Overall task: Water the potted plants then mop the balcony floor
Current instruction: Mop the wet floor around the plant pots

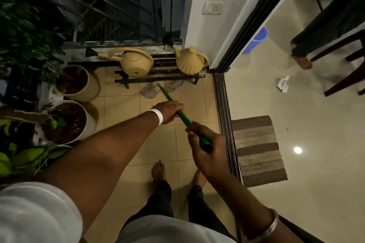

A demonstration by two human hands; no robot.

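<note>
Gripping the green mop handle (185, 119): left hand (169, 111) midway, right hand (205, 152) at its end.

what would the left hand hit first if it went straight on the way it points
Likely the mop head, just ahead of the left hand along the green handle; the black rack sits behind it, though depth is unclear.

balcony floor (122, 108), beige tile: far plant pot (92, 87) and near plant pot (89, 122) at left, black rack (158, 79) at the far end, mop head (150, 90) just before it, bare feet (159, 169); indoor floor (316, 124): striped mat (256, 150), crumpled paper (282, 84), blue bucket (256, 40).
</note>
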